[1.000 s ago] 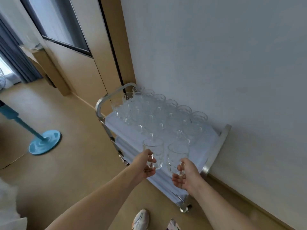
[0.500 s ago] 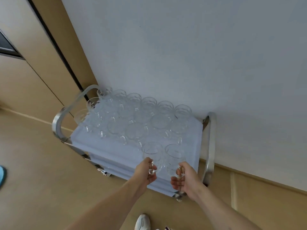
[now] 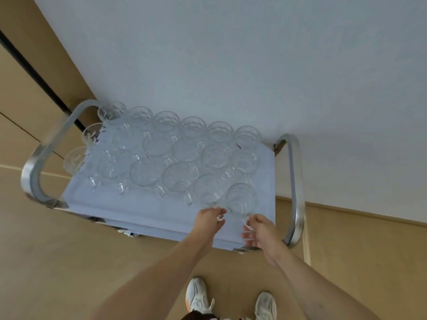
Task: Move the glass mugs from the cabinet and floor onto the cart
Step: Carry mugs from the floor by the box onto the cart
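A metal cart point(image 3: 138, 211) with a pale blue top stands against the wall. Several clear glass mugs point(image 3: 159, 144) fill it in rows. My left hand point(image 3: 209, 219) pinches the handle of a glass mug point(image 3: 206, 189) at the front of the cart. Just right of it, my right hand point(image 3: 262, 232) curls round the handle of another glass mug point(image 3: 241, 198). Both mugs stand upright, low on the cart top by its front right corner.
The cart's curved metal handles rise at its left end point(image 3: 34, 172) and right end point(image 3: 297, 192). A white wall point(image 3: 231, 54) is directly behind. Wooden panels point(image 3: 27, 88) stand at the left. My white shoes point(image 3: 196, 294) are on the tan floor below.
Both hands have carried the two mugs forward and down to the cart's front right corner. The view has swung right and now looks down on the cart.
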A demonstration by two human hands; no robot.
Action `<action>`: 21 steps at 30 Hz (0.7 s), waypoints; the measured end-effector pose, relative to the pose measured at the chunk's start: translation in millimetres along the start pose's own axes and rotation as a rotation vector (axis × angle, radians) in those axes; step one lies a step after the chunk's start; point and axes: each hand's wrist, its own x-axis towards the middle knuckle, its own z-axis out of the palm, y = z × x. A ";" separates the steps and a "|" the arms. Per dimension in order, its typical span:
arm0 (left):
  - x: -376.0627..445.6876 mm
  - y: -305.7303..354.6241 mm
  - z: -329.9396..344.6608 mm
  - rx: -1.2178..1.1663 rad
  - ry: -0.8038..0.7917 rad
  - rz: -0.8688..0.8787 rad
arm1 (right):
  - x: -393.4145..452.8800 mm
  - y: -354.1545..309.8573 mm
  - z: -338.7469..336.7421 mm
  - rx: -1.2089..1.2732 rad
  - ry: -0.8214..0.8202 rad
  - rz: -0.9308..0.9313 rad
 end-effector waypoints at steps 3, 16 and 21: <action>10.0 3.0 -5.1 0.100 0.036 0.015 | 5.1 -3.6 4.5 -0.005 0.013 -0.007; 26.5 12.0 -1.2 0.501 0.059 0.077 | 22.2 -7.5 16.6 0.038 0.094 -0.047; 4.8 17.0 0.5 0.881 0.161 0.222 | 18.6 -3.1 8.7 -0.012 0.123 -0.038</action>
